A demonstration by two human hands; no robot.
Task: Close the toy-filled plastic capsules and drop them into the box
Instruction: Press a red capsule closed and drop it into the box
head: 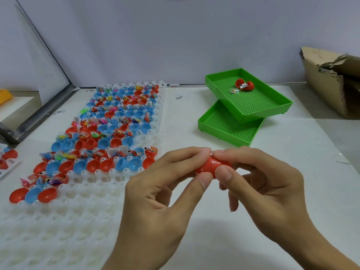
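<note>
Red plastic capsule (211, 167) is sitting at lower centre of the frame, both hands pinching it: left hand (155, 193) and right hand (272, 190) are curling thumbs and forefingers around its halves. Left of them, a white tray (81, 221) is holding open capsules (116, 121); green trays (251, 106) are lying above, a cardboard box (329, 78) at upper right.

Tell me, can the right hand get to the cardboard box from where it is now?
Probably yes. The right hand and left hand are both pinching the red capsule, but the cardboard box sits open at the far right with only bare table between.
</note>
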